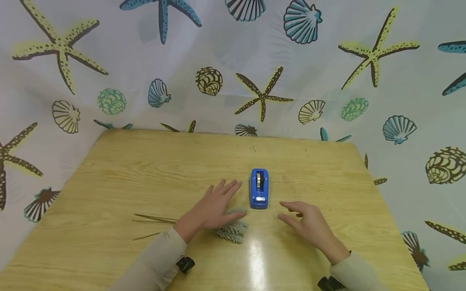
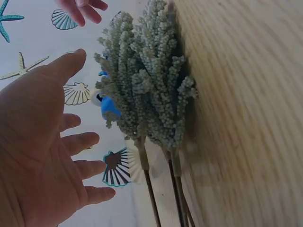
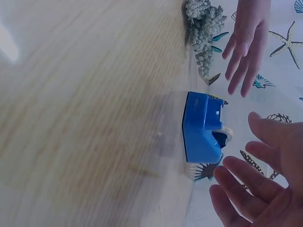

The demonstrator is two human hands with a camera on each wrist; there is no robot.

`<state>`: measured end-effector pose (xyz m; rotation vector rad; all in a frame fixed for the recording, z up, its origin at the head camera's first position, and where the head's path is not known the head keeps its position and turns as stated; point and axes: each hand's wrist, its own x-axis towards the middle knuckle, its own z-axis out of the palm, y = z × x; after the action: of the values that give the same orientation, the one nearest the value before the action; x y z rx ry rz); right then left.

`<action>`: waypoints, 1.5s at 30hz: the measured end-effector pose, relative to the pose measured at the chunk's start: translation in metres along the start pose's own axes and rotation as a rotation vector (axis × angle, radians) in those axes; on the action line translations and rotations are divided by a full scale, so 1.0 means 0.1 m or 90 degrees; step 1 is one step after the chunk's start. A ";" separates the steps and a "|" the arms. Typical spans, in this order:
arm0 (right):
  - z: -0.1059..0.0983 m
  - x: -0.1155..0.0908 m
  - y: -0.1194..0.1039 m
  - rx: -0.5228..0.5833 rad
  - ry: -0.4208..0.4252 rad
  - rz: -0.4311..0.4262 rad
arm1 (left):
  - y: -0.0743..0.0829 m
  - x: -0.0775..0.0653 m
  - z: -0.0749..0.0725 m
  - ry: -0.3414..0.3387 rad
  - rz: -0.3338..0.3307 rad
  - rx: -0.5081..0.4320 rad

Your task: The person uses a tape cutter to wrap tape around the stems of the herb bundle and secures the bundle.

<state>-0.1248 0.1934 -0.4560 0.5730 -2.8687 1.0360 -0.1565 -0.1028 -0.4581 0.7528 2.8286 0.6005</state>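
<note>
Grey-green artificial flower stems [image 2: 142, 80] with beaded heads and thin brown stalks [image 1: 154, 219] lie on the table, their heads partly covered by my left hand in the head view. That left hand [image 1: 214, 208] hovers over them, fingers straight and spread, gripping nothing. A blue tape dispenser [image 1: 259, 189] with a roll of tape [image 3: 226, 134] stands between my hands, touched by neither. To its right my right hand [image 1: 307, 224] is held above the table, fingers loosely bent, thumb apart, nothing between them.
The wooden table [image 1: 164, 161] has a glossy light reflection near its front middle. Behind and along its sides hangs a white cloth [image 1: 218, 44] printed with starfish and shells.
</note>
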 end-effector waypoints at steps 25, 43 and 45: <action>0.41 0.37 -0.06 0.071 -0.045 0.094 | -0.14 0.52 0.35 0.011 -0.013 -0.066; 0.53 0.68 0.00 0.270 -0.030 0.224 | -0.17 0.89 0.19 -0.048 0.067 -0.240; 0.55 0.69 0.00 0.278 -0.032 0.231 | -0.17 0.91 0.19 -0.055 0.075 -0.243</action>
<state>-0.1838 0.1363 -0.4877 0.0807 -2.8579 1.7460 -0.2382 -0.0640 -0.4861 0.8486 2.4930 1.0584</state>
